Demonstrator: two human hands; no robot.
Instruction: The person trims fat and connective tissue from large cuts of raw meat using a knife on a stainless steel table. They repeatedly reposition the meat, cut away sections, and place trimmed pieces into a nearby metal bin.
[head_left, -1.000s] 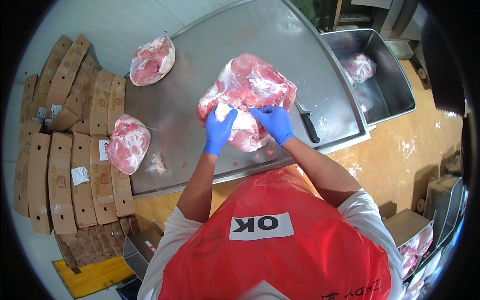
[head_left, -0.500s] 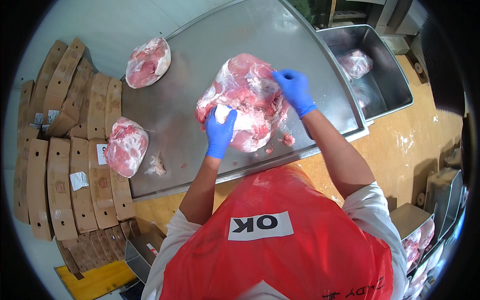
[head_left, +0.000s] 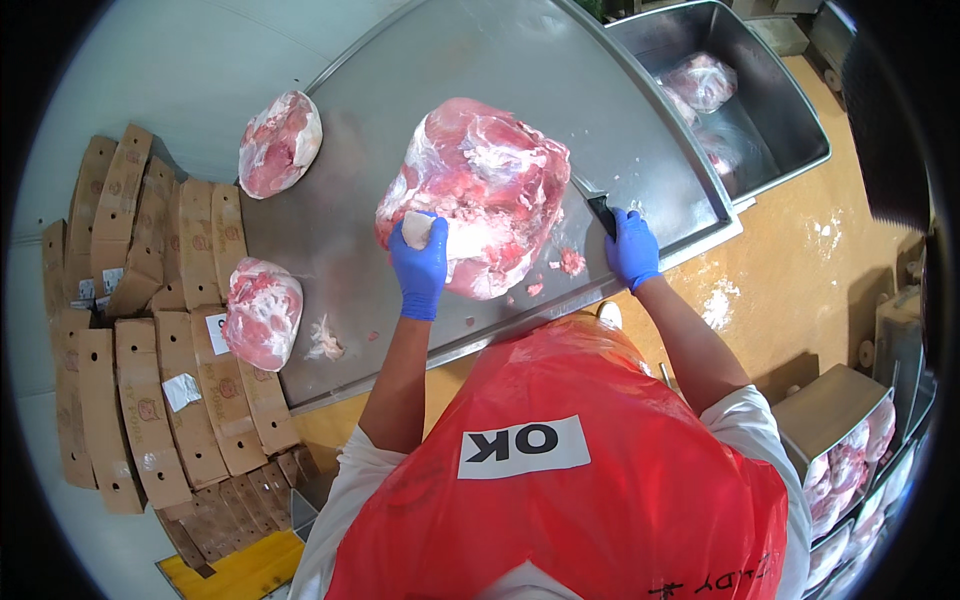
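A large boneless-looking slab of raw pink meat (head_left: 480, 170) with white fat lies on the metal table (head_left: 350, 240). At its near left side my left hand (head_left: 420, 265), in a blue glove, is closed round a pale rounded knob (head_left: 417, 230) on the meat; whether it is bone or fat I cannot tell. Right of the meat, by the table's near edge, my blue-gloved right hand (head_left: 633, 250) grips the black handle of a knife (head_left: 601, 212). Its blade points up and left, close to the table top. Small red scraps (head_left: 572, 262) lie between the meat and this hand.
Two smaller meat pieces lie at the table's left, one farther (head_left: 280, 145) and one nearer (head_left: 263, 315), with a pale scrap (head_left: 324, 340) beside it. Flattened cardboard boxes (head_left: 150, 410) stand left. A metal tub (head_left: 790, 150) with bagged meat adjoins the far right edge.
My right hand has moved from the meat's right edge toward the near table edge, where the knife now shows in it. My left hand stays on the pale knob. The whole view has shifted slightly.
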